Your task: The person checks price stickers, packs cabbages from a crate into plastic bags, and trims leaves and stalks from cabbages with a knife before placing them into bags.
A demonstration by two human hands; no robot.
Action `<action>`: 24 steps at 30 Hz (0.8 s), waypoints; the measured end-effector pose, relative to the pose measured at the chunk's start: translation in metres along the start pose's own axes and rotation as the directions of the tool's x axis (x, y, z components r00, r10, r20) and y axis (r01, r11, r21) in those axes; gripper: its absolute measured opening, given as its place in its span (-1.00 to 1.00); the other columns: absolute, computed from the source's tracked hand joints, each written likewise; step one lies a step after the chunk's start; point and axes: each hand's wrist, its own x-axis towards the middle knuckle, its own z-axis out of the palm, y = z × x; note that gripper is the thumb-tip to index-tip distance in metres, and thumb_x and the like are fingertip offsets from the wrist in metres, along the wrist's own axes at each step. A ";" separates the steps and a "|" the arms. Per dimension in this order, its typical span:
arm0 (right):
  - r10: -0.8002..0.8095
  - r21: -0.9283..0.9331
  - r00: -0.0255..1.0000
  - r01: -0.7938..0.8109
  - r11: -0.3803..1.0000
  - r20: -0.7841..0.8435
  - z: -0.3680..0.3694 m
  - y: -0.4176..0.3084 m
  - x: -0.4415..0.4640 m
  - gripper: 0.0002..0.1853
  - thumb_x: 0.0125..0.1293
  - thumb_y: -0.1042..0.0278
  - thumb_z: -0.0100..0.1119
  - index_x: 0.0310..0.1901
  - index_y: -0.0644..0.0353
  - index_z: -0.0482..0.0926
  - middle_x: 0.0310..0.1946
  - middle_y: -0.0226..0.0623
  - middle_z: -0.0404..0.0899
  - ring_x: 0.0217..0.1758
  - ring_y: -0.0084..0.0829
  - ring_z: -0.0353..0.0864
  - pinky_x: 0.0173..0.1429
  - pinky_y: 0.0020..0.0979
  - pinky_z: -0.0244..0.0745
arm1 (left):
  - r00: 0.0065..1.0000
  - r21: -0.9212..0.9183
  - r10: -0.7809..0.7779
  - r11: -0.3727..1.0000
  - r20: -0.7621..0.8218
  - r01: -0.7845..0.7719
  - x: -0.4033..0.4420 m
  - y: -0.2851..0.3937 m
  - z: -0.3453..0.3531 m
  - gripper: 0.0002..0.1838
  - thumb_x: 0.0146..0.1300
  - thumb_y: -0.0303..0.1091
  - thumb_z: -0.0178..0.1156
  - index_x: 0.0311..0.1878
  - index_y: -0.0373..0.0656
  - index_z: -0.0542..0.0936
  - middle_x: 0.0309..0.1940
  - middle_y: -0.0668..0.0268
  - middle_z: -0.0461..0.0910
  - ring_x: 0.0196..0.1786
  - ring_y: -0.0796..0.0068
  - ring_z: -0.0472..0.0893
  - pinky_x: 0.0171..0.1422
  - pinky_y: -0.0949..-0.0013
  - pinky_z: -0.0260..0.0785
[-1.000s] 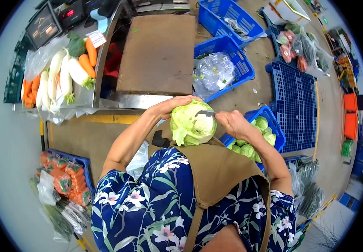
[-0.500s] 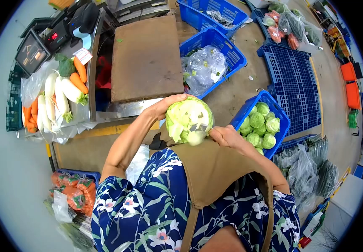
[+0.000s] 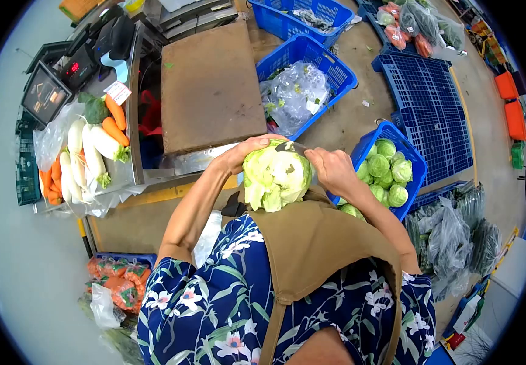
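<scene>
1. Knife (image 3: 287, 146) + R hand (image 3: 334, 170) shifted away from apron (image 3: 314, 237) vs 0.5 s ago; R fist clamped on knife.
2. Cabbage (image 3: 277, 177) at apron's far edge, L hand (image 3: 245, 153) clamped on its side.
3. Keep L hand outta knife's path; short strokes.

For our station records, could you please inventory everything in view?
Held cabbage: one, green, centre
Knife: one, dark, at cabbage
Crated cabbages: several, green, right
Crates: several, blue, ahead, right
Board: one, brown, ahead
Radishes: several, white, left
Carrots: several, orange, left
Broccoli: one, green, left
Displays: two, black, left
Nearer pallet: one, blue, right
Bagged items: several, orange, left
Bagged produce: several, green, right
Apron: one, brown, worn
Left hand: one, bare, on cabbage
Right hand: one, bare, holding knife
</scene>
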 end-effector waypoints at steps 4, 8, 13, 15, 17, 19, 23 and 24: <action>-0.081 0.169 0.996 0.074 0.983 0.030 0.001 -0.004 -0.007 -0.58 0.46 0.14 -0.18 -0.34 0.33 0.52 -0.46 0.16 0.50 -0.35 0.19 0.49 -0.30 -0.01 0.36 | 1.000 0.021 0.009 1.000 0.004 -0.009 -0.002 0.004 0.006 -0.21 0.14 0.16 0.19 0.27 -0.25 0.34 0.18 0.12 0.45 0.21 0.31 0.47 0.32 0.24 0.33; 0.032 0.313 0.989 -0.077 0.947 0.144 -0.002 -0.008 -0.016 -0.54 0.47 0.08 -0.22 -0.26 0.31 0.56 -0.39 0.18 0.55 -0.29 0.24 0.49 -0.23 -0.01 0.40 | 1.000 0.032 -0.005 0.999 0.022 0.004 0.000 0.000 0.002 -0.19 0.11 0.17 0.22 0.27 -0.25 0.35 0.19 0.10 0.44 0.21 0.32 0.47 0.33 0.25 0.32; 0.094 0.353 0.951 -0.199 0.914 0.293 0.002 0.000 -0.033 -0.48 0.46 0.02 -0.22 -0.28 0.37 0.55 -0.44 0.21 0.53 -0.33 0.22 0.50 -0.24 -0.07 0.39 | 1.000 -0.016 0.001 1.000 -0.005 -0.001 -0.003 0.000 0.006 -0.28 0.18 0.09 0.16 0.26 -0.25 0.36 0.17 0.14 0.46 0.21 0.33 0.47 0.34 0.26 0.29; 0.128 0.365 0.910 -0.283 0.887 0.395 0.004 0.007 -0.034 -0.46 0.45 -0.01 -0.19 -0.30 0.38 0.56 -0.48 0.20 0.53 -0.36 0.18 0.51 -0.24 -0.08 0.40 | 1.000 0.022 -0.007 1.000 0.010 0.006 -0.002 0.003 0.010 -0.19 0.12 0.16 0.21 0.27 -0.28 0.34 0.20 0.08 0.43 0.21 0.29 0.47 0.33 0.23 0.32; 0.107 0.352 0.915 -0.256 0.900 0.390 -0.009 -0.003 -0.029 -0.42 0.40 -0.08 -0.12 -0.36 0.40 0.57 -0.54 0.17 0.52 -0.41 0.13 0.53 -0.26 -0.08 0.40 | 1.000 0.022 -0.028 0.999 -0.006 0.028 -0.001 0.006 0.012 -0.22 0.15 0.14 0.19 0.28 -0.28 0.33 0.20 0.07 0.43 0.22 0.28 0.47 0.33 0.22 0.32; 0.133 0.321 0.914 -0.267 0.908 0.383 -0.011 -0.013 -0.025 -0.37 0.35 -0.16 -0.05 -0.40 0.42 0.58 -0.59 0.15 0.52 -0.46 0.10 0.54 -0.28 -0.08 0.41 | 0.999 0.001 -0.046 0.999 -0.022 0.046 -0.002 0.007 0.012 -0.24 0.18 0.12 0.17 0.28 -0.28 0.33 0.20 0.07 0.43 0.22 0.26 0.47 0.34 0.20 0.31; 0.189 0.228 0.954 -0.243 0.943 0.234 0.000 -0.012 -0.026 -0.30 0.22 -0.30 0.07 -0.48 0.40 0.61 -0.63 0.13 0.52 -0.48 0.09 0.57 -0.31 -0.05 0.45 | 0.997 -0.057 -0.050 0.997 -0.056 0.047 -0.006 0.005 0.014 -0.24 0.19 0.11 0.16 0.29 -0.27 0.33 0.21 0.08 0.43 0.23 0.25 0.46 0.35 0.19 0.30; 0.174 0.207 0.971 -0.207 0.956 0.165 0.007 -0.010 -0.029 -0.29 0.19 -0.33 0.09 -0.49 0.39 0.62 -0.64 0.12 0.52 -0.48 0.09 0.58 -0.31 -0.05 0.46 | 0.996 -0.063 -0.050 0.997 -0.069 0.045 -0.007 0.003 0.014 -0.23 0.18 0.12 0.17 0.29 -0.27 0.32 0.21 0.08 0.42 0.23 0.25 0.46 0.36 0.19 0.29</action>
